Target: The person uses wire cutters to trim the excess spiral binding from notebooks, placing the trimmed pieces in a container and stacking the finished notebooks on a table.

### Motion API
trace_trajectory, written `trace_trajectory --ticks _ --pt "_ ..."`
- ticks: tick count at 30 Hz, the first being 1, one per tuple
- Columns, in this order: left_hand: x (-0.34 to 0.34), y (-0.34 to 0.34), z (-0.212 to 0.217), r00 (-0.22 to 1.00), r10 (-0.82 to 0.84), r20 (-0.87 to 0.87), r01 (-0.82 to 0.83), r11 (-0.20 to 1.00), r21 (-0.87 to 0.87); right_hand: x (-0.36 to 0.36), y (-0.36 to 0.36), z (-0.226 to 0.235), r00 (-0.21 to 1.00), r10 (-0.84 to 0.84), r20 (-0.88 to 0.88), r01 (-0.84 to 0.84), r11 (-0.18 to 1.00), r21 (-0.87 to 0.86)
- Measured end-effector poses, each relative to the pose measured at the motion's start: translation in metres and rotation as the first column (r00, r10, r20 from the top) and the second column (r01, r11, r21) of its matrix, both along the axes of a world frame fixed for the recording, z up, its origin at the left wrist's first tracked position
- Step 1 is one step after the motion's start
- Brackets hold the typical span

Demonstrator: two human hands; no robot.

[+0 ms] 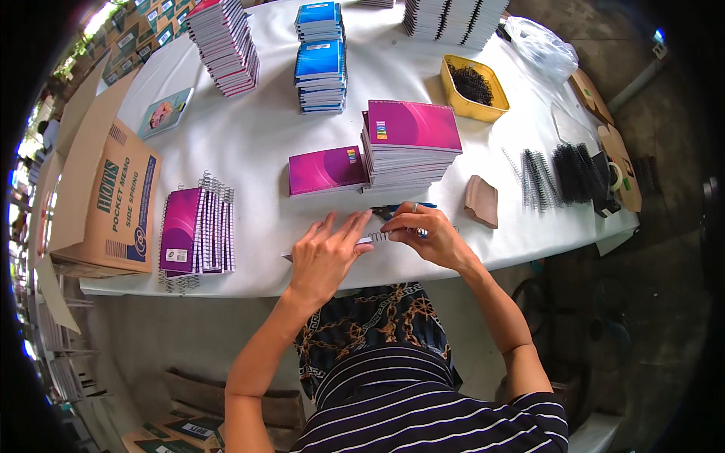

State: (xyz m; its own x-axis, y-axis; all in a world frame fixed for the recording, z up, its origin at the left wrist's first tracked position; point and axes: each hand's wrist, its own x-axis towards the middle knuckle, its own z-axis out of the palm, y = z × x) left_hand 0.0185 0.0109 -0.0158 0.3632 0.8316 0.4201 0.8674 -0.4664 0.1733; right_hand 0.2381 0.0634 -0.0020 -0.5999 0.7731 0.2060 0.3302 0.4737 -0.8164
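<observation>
A thin notepad (288,255) lies at the table's near edge, mostly covered by my left hand (326,251), which holds it with fingers stretched across and thumb at its near side. From the pad's right end a wire coil (380,236) runs toward my right hand (430,234), whose fingertips are pinched on it. A blue-handled tool that looks like pliers (384,212) shows at the right fingers; how it sits in the hand is partly hidden. Just beyond are a single purple notepad (326,171) and a stack of purple notepads (414,128).
Coil-bound purple pads (198,230) and a cardboard box (113,200) stand left. A broken brown tile piece (481,201) lies right, near black coils (578,174). Farther back are a yellow tub (501,108) of black pieces, blue notebooks (320,64) and a tall notebook stack (224,49).
</observation>
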Motion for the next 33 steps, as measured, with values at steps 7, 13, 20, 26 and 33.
trace_trajectory --ticks 7,13,20,26,33 --pt "-0.003 0.004 -0.001 1.0 -0.01 -0.003 0.01 1.0 -0.019 0.003 0.015 0.002 0.987 0.158 0.001 -0.158 0.985 -0.065" --pt "-0.003 0.004 0.0 1.0 -0.005 0.029 0.006 1.0 -0.02 -0.007 0.003 0.014 0.984 0.103 0.145 -0.1 0.995 -0.026" --pt "-0.001 0.001 0.001 0.994 -0.049 0.095 0.054 0.997 -0.053 -0.015 -0.012 0.027 0.947 0.001 0.32 -0.05 0.988 0.145" --pt "0.0 -0.003 0.009 0.992 0.012 0.124 0.012 0.981 -0.193 -0.013 -0.013 0.018 0.916 -0.04 0.4 -0.104 0.937 0.333" --pt "0.0 -0.004 0.009 0.991 0.019 0.129 0.005 0.983 -0.185 -0.02 -0.013 0.016 0.94 -0.01 0.342 -0.141 0.9 0.412"
